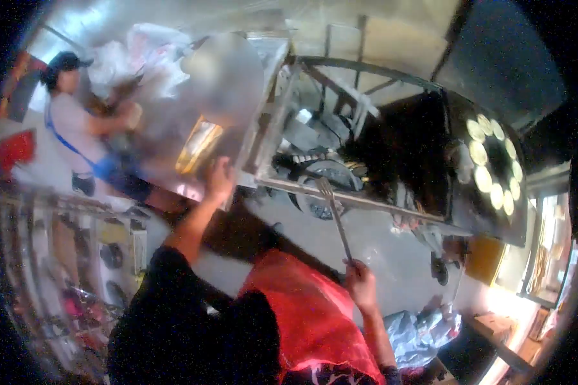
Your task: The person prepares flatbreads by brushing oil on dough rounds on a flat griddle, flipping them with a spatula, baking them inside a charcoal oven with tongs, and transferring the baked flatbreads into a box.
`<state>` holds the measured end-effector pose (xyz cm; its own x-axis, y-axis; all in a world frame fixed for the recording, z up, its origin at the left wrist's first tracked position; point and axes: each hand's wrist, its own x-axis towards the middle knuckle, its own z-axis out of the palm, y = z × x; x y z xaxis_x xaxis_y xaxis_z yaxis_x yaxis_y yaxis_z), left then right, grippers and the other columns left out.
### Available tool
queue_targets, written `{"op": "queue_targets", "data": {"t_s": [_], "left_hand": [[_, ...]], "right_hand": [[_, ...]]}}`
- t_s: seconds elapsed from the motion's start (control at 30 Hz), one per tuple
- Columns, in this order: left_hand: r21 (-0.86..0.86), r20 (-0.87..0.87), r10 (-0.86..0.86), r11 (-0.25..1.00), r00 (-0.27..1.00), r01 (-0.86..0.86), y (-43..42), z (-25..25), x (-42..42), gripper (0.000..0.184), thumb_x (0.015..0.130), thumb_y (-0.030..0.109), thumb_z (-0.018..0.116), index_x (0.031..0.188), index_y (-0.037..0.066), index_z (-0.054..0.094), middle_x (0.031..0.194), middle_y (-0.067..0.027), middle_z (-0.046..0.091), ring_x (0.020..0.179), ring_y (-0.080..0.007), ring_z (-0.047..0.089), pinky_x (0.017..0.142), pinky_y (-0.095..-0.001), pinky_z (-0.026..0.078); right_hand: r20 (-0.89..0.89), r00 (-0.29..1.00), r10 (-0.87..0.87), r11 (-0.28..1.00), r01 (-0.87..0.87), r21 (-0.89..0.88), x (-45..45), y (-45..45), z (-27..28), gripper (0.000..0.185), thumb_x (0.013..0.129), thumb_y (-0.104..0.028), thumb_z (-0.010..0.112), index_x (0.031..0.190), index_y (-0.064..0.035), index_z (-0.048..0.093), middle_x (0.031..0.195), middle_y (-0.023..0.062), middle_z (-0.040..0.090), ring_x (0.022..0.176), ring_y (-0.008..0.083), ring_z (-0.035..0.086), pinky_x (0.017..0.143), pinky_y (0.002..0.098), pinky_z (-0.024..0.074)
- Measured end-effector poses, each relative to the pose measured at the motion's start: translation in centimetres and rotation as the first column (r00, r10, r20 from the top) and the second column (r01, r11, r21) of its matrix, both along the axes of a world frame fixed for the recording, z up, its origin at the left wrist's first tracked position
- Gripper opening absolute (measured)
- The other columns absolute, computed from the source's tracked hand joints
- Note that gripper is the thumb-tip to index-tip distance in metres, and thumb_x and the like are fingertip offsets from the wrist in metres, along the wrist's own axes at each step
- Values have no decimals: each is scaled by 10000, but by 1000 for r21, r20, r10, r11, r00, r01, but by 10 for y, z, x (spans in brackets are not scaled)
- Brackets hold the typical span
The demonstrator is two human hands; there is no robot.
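Observation:
My right hand (361, 282) is closed round the handle of a long metal fork (337, 221), whose tines point up toward the edge of a metal frame. My left hand (220, 179) reaches over the near edge of a metal worktop (167, 138), its fingers apart and nothing visible in them. A yellow-edged tray or box (199, 144) lies on the worktop just beyond those fingers. On a dark round plate at the right, several pale round pieces (478, 153) form a ring.
Another person (77, 122) in a dark cap stands at the left of the worktop, near plastic bags (151, 54). A shelf rack (64, 256) is at the lower left. Crumpled silvery plastic (417, 333) and a cardboard box (494, 326) are at the lower right.

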<state>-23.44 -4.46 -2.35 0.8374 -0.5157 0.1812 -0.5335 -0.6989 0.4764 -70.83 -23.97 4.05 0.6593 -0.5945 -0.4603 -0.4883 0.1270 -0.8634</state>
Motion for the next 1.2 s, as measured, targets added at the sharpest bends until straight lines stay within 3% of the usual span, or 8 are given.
{"op": "queue_targets", "data": {"t_s": [0.37,0.47,0.6,0.7,0.77,0.87,1.03,1.2], "left_hand": [[362,305,-98,932,947,-20,21,10,158,571,764,207,688,1278,7,540,1061,-218,615,967,-408,591,798,-514,460],[454,-334,26,881,942,136,40,62,143,463,781,253,640,1161,-2,570,1110,-199,624,971,-358,629,729,-504,500],[-165,-423,-17,985,906,-59,106,-4,126,442,789,205,636,1171,2,545,1007,-154,637,898,-277,622,749,-433,494],[-641,-682,-235,649,693,-410,130,14,88,518,827,146,640,1310,51,479,1089,-32,623,896,-152,582,743,-314,494],[-391,-917,-231,669,324,-632,125,53,58,245,858,158,633,1088,82,600,969,-30,629,835,-131,567,708,-296,482],[-438,-894,-312,759,321,-482,85,59,23,217,894,240,642,738,89,634,792,-39,622,669,-142,569,608,-315,482],[-425,-904,-413,836,111,-347,18,71,-25,267,926,258,586,1074,40,634,970,-61,661,920,-161,621,871,-303,488],[-484,-757,-653,535,25,-692,-23,84,-21,237,889,242,584,1048,73,634,1016,-47,662,943,-200,621,885,-368,505]], "right_hand": [[145,989,42,948,-85,306,298,89,-20,229,934,-119,506,1107,14,579,686,23,533,558,109,496,495,266,408],[169,981,98,944,-146,297,366,86,-12,307,930,-113,528,1212,9,541,766,55,584,599,117,531,520,266,441],[0,909,416,904,-413,-110,404,78,-38,534,927,-285,630,1375,-54,454,1152,118,643,969,267,645,780,414,525],[32,897,441,890,-433,-142,389,95,-76,717,852,-289,728,1433,-62,375,1332,140,555,1140,280,595,848,439,518],[36,870,492,866,-485,-125,386,120,-17,755,833,-229,745,1449,-58,343,1300,138,552,1124,256,582,866,407,504],[86,876,474,862,-482,156,372,139,17,916,776,-211,805,1481,-50,241,1317,133,500,1215,242,491,930,391,465],[452,889,72,683,-374,627,319,127,33,926,786,-315,770,1491,-113,203,1444,93,368,1289,247,434,1040,408,406],[227,917,328,941,-339,9,220,123,31,946,737,-8,723,1508,-95,184,1439,163,397,1340,290,408,1058,379,401]]}}
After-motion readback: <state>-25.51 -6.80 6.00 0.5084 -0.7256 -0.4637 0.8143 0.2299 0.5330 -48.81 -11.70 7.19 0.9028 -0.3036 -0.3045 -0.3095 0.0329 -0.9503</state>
